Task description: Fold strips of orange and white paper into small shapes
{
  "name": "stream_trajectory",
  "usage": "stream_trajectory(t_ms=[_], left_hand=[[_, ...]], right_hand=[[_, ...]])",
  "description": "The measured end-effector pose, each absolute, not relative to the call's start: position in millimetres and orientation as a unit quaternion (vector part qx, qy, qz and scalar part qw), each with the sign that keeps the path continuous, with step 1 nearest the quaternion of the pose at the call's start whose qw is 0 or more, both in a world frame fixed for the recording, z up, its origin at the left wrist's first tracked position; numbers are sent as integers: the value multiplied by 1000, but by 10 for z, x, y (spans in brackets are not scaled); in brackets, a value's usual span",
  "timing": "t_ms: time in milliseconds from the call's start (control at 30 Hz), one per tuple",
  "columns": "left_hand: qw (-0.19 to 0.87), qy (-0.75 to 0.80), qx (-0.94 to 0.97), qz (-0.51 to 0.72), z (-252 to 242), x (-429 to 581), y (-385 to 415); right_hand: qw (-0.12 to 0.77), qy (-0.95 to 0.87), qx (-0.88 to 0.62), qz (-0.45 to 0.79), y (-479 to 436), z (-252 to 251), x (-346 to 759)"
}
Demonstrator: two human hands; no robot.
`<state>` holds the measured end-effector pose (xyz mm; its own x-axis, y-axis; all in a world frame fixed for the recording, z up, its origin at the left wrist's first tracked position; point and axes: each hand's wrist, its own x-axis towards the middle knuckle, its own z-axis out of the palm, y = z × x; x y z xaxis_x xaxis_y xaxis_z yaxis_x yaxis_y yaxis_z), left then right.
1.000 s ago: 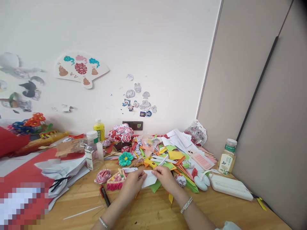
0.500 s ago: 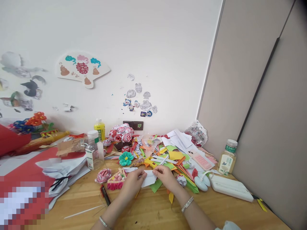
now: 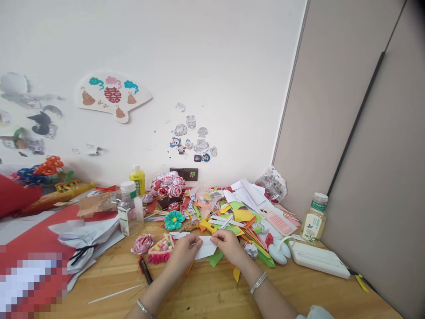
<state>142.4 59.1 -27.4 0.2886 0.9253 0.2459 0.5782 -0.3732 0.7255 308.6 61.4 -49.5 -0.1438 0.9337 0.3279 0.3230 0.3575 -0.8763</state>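
A small piece of white paper (image 3: 205, 249) is stretched between my two hands, just above the wooden table's front part. My left hand (image 3: 186, 248) pinches its left edge between thumb and fingers. At its upper right edge, my right hand (image 3: 229, 243) grips it the same way. Close behind the hands lies a yellow glue gun (image 3: 207, 226) among paper scraps. Left of my left hand sit a pink-trimmed basket of small candy-like balls (image 3: 162, 250) and a pink-and-white paper rose (image 3: 142, 243). A green scrap (image 3: 216, 258) shows beneath the paper.
Coloured paper scraps (image 3: 244, 215) heap up behind my hands. To the right are a pink calculator-like case (image 3: 277, 221), a white box-shaped device (image 3: 319, 260) and a bottle (image 3: 314, 219). A dark pen-like tool (image 3: 145, 270) and an empty-looking bottle (image 3: 128, 210) are at left.
Almost nothing differs. Both hands keep their pinch on the white paper, and the whole view has shifted very slightly.
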Motion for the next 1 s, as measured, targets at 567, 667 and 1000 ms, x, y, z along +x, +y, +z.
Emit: stream_trajectory(t_ms=[567, 667, 1000], left_hand=[[287, 499, 747, 333, -317, 1415, 644], [286, 500, 745, 335, -331, 1413, 655], [344, 449, 785, 252, -220, 1457, 507]], right_hand=[[469, -682, -462, 320, 613, -477, 3102], [468, -691, -469, 290, 608, -473, 3103], [414, -762, -439, 234, 510, -433, 3058]])
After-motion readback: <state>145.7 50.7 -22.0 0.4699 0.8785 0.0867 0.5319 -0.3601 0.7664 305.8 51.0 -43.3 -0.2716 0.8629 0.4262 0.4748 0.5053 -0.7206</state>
